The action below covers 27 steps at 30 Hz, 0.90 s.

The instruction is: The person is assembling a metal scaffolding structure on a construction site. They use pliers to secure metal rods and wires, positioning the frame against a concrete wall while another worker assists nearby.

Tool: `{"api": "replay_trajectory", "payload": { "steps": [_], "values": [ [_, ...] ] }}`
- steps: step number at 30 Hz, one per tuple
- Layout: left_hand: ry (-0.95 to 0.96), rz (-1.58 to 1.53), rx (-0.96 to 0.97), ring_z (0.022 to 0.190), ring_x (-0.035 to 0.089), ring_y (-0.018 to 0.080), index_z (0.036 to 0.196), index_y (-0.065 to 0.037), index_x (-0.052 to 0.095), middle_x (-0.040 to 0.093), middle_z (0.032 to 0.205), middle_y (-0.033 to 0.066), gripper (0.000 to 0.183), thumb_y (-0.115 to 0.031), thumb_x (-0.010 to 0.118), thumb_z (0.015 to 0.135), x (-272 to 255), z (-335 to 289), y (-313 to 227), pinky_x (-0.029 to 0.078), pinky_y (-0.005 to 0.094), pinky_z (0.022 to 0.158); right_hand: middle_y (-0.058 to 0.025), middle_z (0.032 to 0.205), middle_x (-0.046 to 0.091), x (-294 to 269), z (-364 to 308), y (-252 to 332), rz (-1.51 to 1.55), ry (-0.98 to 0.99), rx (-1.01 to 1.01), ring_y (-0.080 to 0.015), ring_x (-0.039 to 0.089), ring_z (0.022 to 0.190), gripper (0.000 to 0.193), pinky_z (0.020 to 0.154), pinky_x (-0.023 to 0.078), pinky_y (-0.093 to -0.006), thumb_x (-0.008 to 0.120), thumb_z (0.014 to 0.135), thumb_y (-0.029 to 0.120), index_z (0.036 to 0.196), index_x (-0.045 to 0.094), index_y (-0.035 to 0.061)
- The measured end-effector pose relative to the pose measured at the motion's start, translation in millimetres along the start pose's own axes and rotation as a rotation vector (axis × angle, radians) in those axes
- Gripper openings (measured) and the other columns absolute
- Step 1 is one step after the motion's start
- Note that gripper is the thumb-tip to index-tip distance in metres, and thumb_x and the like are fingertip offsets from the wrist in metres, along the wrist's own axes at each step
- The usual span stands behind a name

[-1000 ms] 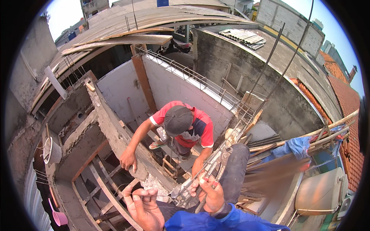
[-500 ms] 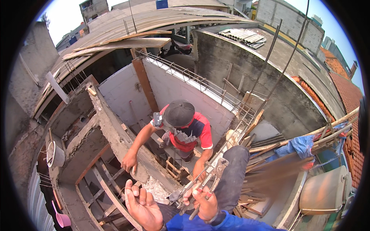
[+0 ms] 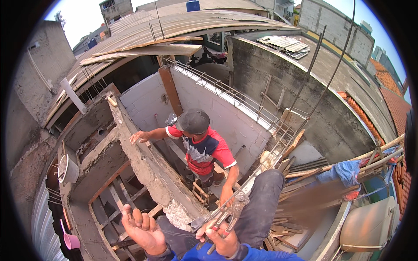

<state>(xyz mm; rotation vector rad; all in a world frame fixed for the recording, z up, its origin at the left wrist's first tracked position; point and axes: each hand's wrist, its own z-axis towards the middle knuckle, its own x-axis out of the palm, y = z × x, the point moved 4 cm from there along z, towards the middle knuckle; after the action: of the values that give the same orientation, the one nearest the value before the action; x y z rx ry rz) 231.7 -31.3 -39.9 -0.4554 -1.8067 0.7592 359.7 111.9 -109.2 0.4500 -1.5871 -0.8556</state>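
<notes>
My right hand (image 3: 224, 239) is closed around the handles of metal pincers (image 3: 237, 206), whose head points up and away over the rebar. To its left, my left hand (image 3: 146, 232) is raised palm up, fingers apart and loosely curled, with nothing visible in it. A thin dark wire (image 3: 178, 235) runs between my hands; whether either touches it, I cannot tell. The rebar cage (image 3: 257, 174) passes just beyond the pincers along the wall top. A co-worker in a red and dark shirt (image 3: 207, 150) stands below, one hand (image 3: 226, 194) at the rebar near the pincers.
A rough concrete beam (image 3: 150, 172) runs away on the left, above wooden formwork (image 3: 115, 195). My bent knee (image 3: 265, 191) lies right of the rebar. Upright bars (image 3: 311, 65) rise beyond. A bucket (image 3: 68, 168) and pink dipper (image 3: 71, 240) are left; a large container (image 3: 365, 222) is right.
The co-worker has straightened and swung one arm outward and up over the beam. My left hand has moved slightly left, and the pincers have dropped a little lower and left.
</notes>
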Motion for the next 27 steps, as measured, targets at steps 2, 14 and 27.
{"api": "replay_trajectory", "payload": {
  "steps": [2, 14, 27],
  "values": [
    [0.07, -0.015, 0.012, 0.043, 0.016, 0.001, 0.103, -0.011, 0.052, 0.022, 0.059, -0.007, 0.013, -0.023, 0.046, 0.101, -6, 9, -9, 0.014, 0.019, 0.033, -0.0148, 0.095, 0.065, 6, -5, -5, -0.009, 0.044, 0.013, -0.0168, 0.06, 0.084, 0.014, 0.072, 0.048, -0.0303, 0.05, 0.098, 0.009, 0.098, 0.057, -0.0032],
    [0.096, -0.042, -0.046, 0.041, 0.013, 0.0002, 0.1, -0.013, 0.054, 0.02, 0.058, -0.0087, 0.012, -0.023, 0.048, 0.101, -21, 25, -30, 0.012, 0.0188, 0.031, -0.0141, 0.094, 0.067, 16, -3, -3, -0.146, 0.149, -0.013, -0.0148, 0.061, 0.08, 0.014, 0.072, 0.05, -0.0292, 0.052, 0.097, 0.011, 0.1, 0.057, -0.0018],
    [0.745, 1.043, 0.524, 0.074, 0.053, 0.0099, 0.113, -0.002, 0.059, 0.054, 0.089, 0.0047, 0.028, -0.023, 0.059, 0.095, -32, 4, -48, 0.049, 0.0221, 0.061, -0.0138, 0.074, 0.059, 15, 4, 32, -0.159, -0.121, -0.197, -0.0217, 0.059, 0.064, 0.016, 0.06, 0.052, -0.0337, 0.058, 0.092, 0.012, 0.096, 0.047, 0.0014]
  ]
}}
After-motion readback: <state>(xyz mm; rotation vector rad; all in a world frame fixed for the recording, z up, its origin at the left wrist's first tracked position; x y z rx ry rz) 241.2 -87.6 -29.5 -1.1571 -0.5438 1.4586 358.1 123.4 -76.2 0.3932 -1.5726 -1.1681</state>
